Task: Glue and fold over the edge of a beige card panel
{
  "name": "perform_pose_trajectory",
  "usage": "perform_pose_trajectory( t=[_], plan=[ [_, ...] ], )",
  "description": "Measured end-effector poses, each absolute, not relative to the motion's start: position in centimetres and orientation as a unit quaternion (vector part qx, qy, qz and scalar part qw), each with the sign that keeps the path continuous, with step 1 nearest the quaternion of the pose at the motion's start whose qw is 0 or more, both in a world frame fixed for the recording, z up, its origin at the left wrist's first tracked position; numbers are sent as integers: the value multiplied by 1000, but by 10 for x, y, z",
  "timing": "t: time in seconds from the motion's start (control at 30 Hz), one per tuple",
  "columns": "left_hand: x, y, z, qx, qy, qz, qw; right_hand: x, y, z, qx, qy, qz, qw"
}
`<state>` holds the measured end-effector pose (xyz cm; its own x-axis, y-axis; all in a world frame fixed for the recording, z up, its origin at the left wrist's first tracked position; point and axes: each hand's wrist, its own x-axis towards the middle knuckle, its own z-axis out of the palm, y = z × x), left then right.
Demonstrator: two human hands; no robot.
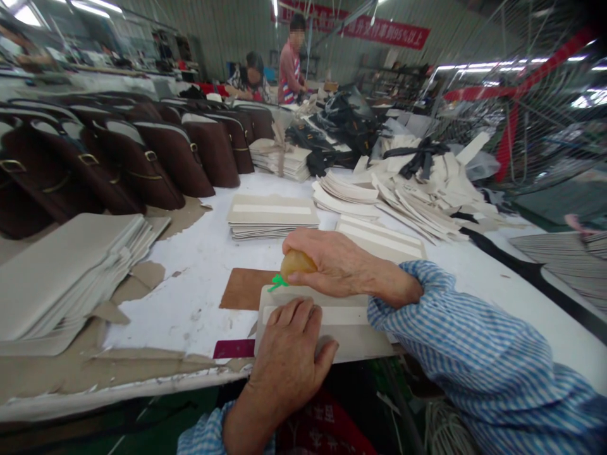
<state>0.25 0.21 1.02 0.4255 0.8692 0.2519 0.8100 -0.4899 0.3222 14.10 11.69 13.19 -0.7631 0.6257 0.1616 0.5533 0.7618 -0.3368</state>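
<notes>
My left hand [290,351] lies with its fingers flat on a beige panel [346,344] that has a lighter strip along it. The panel rests at the table's front edge. Above its far left corner, my right hand [332,260] is closed around a rounded yellowish lump [297,264]; its exact kind I cannot make out. Just below the lump, a bright green piece [278,282] shows at the panel's far edge. A brown rectangular piece [241,289] sticks out from behind the panel, and a dark magenta strip [234,349] lies at its left.
Beyond my hands are a stack of beige panels [272,218] and another striped panel pile [379,237]. Large beige sheets [71,272] lie left, below rows of dark brown bags [161,158]. Loose beige pieces [412,196] heap at right. Two people [290,69] are farther back.
</notes>
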Motion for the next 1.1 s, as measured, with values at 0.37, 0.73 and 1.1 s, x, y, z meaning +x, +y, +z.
perform_pose_trajectory(
  t=[0.37,0.73,1.1],
  plan=[
    [2,3,12,841,502,187,75,135,115,138,-339,-924,135,112],
    [3,3,13,844,499,187,63,131,116,142,-343,-924,134,104],
    [1,4,12,845,498,186,64,142,120,146,-364,-916,135,100]
  ],
)
